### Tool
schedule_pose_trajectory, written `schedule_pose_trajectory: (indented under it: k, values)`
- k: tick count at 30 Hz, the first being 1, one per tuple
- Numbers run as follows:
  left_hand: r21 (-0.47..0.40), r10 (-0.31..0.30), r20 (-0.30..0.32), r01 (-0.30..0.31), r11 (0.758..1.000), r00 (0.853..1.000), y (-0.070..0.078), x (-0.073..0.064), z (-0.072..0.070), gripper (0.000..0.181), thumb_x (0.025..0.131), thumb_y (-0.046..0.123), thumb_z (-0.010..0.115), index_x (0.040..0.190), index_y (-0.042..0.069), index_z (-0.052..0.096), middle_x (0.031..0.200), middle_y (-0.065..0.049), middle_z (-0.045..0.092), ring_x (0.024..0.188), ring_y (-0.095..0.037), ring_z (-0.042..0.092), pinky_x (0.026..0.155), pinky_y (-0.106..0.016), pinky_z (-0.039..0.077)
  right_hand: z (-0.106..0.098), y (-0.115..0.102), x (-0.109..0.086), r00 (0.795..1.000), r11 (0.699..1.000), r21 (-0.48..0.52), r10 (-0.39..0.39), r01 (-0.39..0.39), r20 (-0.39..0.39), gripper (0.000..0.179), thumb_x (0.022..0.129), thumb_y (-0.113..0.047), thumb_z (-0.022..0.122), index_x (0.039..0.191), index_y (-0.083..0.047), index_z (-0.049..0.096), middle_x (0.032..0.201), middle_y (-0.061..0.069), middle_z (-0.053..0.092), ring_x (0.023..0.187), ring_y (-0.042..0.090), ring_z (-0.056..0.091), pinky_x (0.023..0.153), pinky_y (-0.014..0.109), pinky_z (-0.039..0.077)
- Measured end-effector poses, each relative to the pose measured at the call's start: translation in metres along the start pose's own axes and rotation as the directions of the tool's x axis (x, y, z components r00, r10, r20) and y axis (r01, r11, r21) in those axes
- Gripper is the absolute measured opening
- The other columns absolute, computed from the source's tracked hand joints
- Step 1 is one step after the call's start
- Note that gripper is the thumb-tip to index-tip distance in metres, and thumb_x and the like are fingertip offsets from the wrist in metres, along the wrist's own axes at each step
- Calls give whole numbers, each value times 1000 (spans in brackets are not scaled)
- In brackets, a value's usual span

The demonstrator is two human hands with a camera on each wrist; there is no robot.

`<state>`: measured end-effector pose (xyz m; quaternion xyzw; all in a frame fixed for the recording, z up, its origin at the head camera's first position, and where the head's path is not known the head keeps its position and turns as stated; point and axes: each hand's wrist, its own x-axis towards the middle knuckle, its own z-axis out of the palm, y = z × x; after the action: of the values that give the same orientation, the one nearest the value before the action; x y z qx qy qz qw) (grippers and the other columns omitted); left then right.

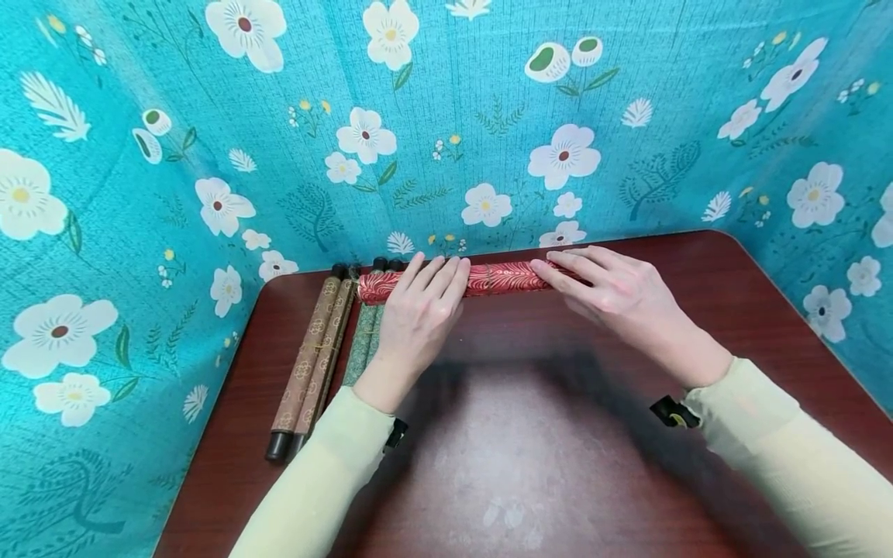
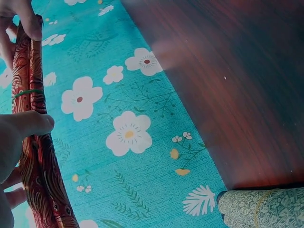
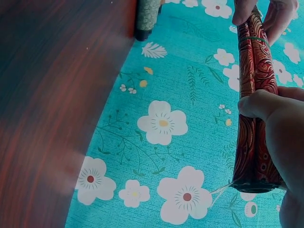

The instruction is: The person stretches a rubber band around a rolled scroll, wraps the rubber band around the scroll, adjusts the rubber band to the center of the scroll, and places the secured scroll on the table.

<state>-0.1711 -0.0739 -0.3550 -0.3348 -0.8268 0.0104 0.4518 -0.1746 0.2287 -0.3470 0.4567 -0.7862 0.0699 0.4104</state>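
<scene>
A red scroll [image 1: 498,277] with a swirling gold-and-white pattern lies sideways across both hands near the table's far edge. My left hand [image 1: 422,310] grips its left part, fingers over the top; in the left wrist view the thumb [image 2: 35,123] presses along the near side. The right hand [image 1: 617,291] holds the other end, its thumb [image 3: 256,103] across the scroll in the right wrist view. The wrist views show two parallel rolls, bound around the middle by a thin green cord [image 3: 254,39]. A loose pale string [image 3: 221,189] trails from one end.
Left of the hands, brown patterned scrolls [image 1: 307,364] with dark end knobs lie lengthwise on the dark red table [image 1: 223,434]. Green scrolls [image 1: 360,345] lie beside them, partly hidden by the left arm. A turquoise floral cloth [image 1: 446,101] hangs behind and around the table.
</scene>
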Motion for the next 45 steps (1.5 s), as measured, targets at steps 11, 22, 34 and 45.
schedule_pose_trajectory:
  k: [11,22,34,45]
  values:
    - [-13,-5,14,6,1000,1000,2,-1,4,43,88,18,89,128,7,77,122,-7,79,112,-27,76,113,-49,50,0,2,-4,1000,1000,-1,6,-6,10,39,106,-12,59,143,-9,69,128,18,74,105,40,73,85,57,62]
    - [-22,-41,15,41,999,999,6,-1,8,42,88,17,89,127,7,77,123,-8,79,112,-29,77,104,-49,57,0,-12,-7,996,997,50,66,-63,-56,38,108,-17,61,143,-4,68,134,22,71,119,41,70,113,64,47]
    - [-4,-68,17,68,998,998,5,2,11,40,89,16,88,126,6,78,121,-9,79,110,-30,77,99,-48,60,9,-52,-14,962,904,351,272,-246,-26,38,106,-34,68,134,-10,76,116,8,79,99,24,77,79,40,63]
    - [-6,-105,43,105,994,994,8,3,9,40,92,18,86,129,5,77,123,-11,78,110,-31,77,98,-49,60,25,-64,-24,622,101,731,611,-675,490,40,105,-8,69,145,-4,66,125,14,77,108,15,78,91,30,62]
